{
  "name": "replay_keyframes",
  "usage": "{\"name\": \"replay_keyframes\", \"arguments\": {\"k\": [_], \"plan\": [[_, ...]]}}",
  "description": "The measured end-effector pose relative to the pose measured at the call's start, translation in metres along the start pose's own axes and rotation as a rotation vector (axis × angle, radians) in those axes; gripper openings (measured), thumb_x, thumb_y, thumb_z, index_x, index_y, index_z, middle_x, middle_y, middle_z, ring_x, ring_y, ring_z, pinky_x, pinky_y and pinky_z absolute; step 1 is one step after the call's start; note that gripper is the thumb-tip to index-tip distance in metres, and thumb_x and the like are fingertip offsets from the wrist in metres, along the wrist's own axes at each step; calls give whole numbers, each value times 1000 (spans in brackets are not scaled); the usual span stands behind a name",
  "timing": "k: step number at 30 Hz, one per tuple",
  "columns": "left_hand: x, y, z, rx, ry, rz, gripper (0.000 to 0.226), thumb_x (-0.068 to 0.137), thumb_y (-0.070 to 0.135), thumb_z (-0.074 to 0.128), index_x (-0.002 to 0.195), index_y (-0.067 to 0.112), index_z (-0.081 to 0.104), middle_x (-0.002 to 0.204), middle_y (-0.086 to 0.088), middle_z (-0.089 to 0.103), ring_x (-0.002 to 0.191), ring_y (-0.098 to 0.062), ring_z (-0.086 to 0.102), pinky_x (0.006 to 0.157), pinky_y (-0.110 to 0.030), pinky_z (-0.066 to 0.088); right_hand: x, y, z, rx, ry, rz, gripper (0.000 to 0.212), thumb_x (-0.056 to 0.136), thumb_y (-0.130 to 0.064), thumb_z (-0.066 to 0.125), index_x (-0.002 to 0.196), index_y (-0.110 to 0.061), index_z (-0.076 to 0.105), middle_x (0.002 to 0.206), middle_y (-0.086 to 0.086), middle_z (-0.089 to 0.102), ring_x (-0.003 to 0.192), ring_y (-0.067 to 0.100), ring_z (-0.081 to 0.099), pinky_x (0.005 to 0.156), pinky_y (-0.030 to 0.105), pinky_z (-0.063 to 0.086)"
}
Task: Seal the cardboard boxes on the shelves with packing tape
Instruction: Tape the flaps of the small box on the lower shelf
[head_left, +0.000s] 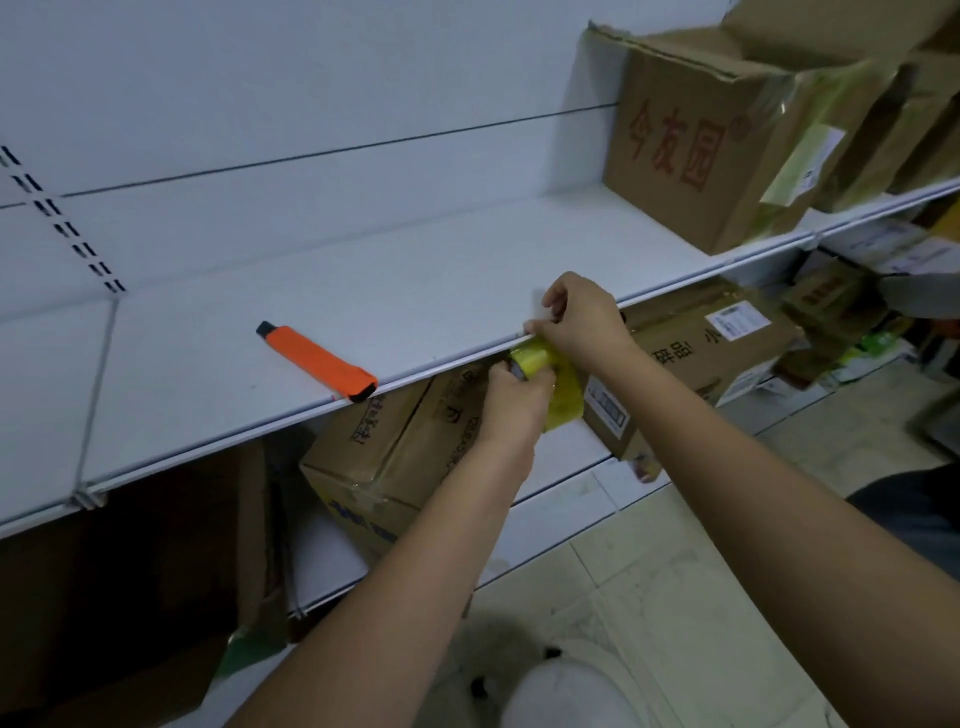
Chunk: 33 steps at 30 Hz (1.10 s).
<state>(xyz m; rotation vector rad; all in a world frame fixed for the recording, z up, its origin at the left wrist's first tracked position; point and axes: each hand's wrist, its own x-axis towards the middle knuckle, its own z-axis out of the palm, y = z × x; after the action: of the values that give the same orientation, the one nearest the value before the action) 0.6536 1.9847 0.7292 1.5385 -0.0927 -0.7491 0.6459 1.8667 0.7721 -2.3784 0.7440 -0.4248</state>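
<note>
A yellowish roll of packing tape (545, 387) sits at the white shelf (311, 312) front edge, gripped by the left hand (511, 405); the right hand (582, 317) pinches its loose end above.

Utility knife (317, 362) lying at front edge of upper shelf (311, 291), cardboard box (727, 140) toward its right end, tape roll (545, 384) just below front edge.
</note>
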Motion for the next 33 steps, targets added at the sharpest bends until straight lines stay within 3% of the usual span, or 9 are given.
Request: {"name": "replay_keyframes", "arguments": {"k": [3,7,12,15,17,21,23,27,33], "plan": [[-35,5,-36,397,32,244,33,92,27,61,122,13,62,115,-3,70,108,-21,66,86,-29,49,0,0,3,4,2,-1,27,84,-21,76,102,-8,60,96,6,54,84,18,50,66,25,31],[-77,-18,-136,908,243,928,27,105,26,45,115,23,70,112,10,71,106,-6,63,92,-29,44,-3,2,6,11,-3,-41,19,86,-19,72,99,-9,63,98,10,53,84,22,52,58,26,26],[-43,-61,-247,1509,-13,864,52,105,50,16,154,38,31,163,15,23,153,-10,8,121,-54,7,-32,-13,0,-43,193,-148,23,89,-24,70,106,-10,63,108,8,50,88,18,52,74,28,39],[-30,-71,-258,1349,-20,888,55,101,57,28,152,39,35,163,15,24,153,-18,11,119,-48,15,-109,-31,13,-18,420,-275,12,98,-22,53,89,-18,59,84,-1,52,70,10,46,62,26,32],[-28,-71,-250,1190,-29,958,51,98,47,46,146,33,48,156,9,40,146,-23,26,119,-36,22,-164,-32,42,-43,279,-189,26,100,-30,48,73,-27,48,65,-7,49,56,11,44,55,28,28],[-36,-78,-234,1105,-7,1000,52,89,42,58,139,27,59,145,3,54,134,-25,38,114,-36,33,-199,-28,103,415,-215,421,51,98,-58,43,137,-26,52,129,6,61,110,25,61,88,39,48],[-48,-84,-230,1094,43,999,50,85,41,65,132,23,65,138,3,59,129,-22,42,105,-42,46,-197,-33,118,716,-254,630,64,93,-65,45,145,-29,44,138,6,57,116,27,58,94,43,49],[-91,-91,-221,1170,188,1011,46,84,58,57,113,25,73,116,11,65,105,-14,49,60,-35,57,-211,-32,107,621,-282,577,47,95,-59,47,129,-26,53,121,2,62,98,17,62,75,31,51],[-147,-110,-211,1257,183,1004,46,86,64,59,112,28,68,106,3,61,95,-18,58,46,-30,54,-222,-25,95,609,-352,427,19,99,-45,50,103,-36,66,108,-13,68,96,5,63,77,25,49]]}}
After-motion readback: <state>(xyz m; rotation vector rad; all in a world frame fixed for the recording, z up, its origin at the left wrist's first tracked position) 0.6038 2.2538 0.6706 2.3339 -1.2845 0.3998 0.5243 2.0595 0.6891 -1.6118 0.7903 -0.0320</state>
